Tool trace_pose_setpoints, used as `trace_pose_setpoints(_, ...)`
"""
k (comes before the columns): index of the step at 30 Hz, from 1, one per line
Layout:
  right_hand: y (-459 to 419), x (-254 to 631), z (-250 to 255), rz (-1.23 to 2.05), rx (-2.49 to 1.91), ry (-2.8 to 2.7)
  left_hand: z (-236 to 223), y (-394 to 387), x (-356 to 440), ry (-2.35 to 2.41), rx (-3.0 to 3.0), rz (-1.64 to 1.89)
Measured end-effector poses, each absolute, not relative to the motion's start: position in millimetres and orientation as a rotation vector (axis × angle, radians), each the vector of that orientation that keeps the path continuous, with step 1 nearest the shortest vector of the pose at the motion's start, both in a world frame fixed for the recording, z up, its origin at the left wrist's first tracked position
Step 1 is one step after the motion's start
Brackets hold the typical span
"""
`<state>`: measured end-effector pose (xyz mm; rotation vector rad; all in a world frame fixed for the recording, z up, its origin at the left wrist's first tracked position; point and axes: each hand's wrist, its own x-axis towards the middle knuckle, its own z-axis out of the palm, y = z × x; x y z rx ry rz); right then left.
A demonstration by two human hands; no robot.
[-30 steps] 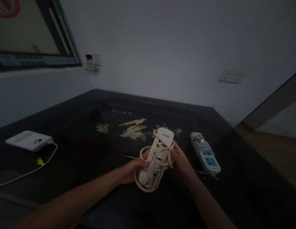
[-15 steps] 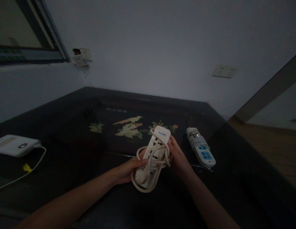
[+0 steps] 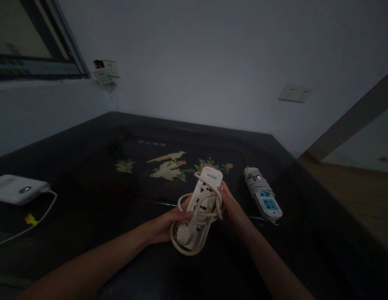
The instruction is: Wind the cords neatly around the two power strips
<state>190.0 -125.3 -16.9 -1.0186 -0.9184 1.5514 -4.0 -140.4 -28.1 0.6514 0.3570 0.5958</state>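
Between both hands, above the dark table (image 3: 96, 225), I hold a white Philips power strip (image 3: 209, 177) tilted with its branded end away from me. Its cord (image 3: 190, 252) is looped loosely around it, and the plug (image 3: 183, 234) lies against the near end. My left hand (image 3: 168, 224) grips the strip from the left, thumb on top. On the right edge, my right hand (image 3: 229, 204) is closed on the strip and some cord; part of its fingers is hidden behind. To the right lies a second power strip (image 3: 269, 204) with blue sockets, its grey cord wound around it.
A white box-shaped device (image 3: 20, 189) with a white cable (image 3: 51, 206) and a yellow tag (image 3: 30, 219) sits at the left. Wall sockets (image 3: 295, 93) are at the back right, and a loose socket panel (image 3: 103, 76) hangs near the window. The tabletop bears a bird-and-flower picture (image 3: 167, 171).
The view has shifted slightly. Both hands still hold the Philips strip, which has barely moved; the right hand's fingers sit a little lower along its edge.
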Motion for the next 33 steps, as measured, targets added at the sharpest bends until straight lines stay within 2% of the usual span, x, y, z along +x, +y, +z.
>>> trace_pose_setpoints(10, -129.6, 188.6, -9.9, 1.588, -1.01, -0.923, -21.4, -140.3, -2.3, 0.405, 0.653, 0.598)
trace_pose_setpoints(20, -123.8, 191.2, -16.2, 1.459, -1.008, -0.994, -23.5, -133.9, -3.1, 0.578, 0.68, 0.623)
trace_pose_setpoints(33, -120.0, 194.9, -20.9, 1.459, -1.185, -1.18, -13.6, -87.1, -81.4, 0.97, 0.836, 1.018)
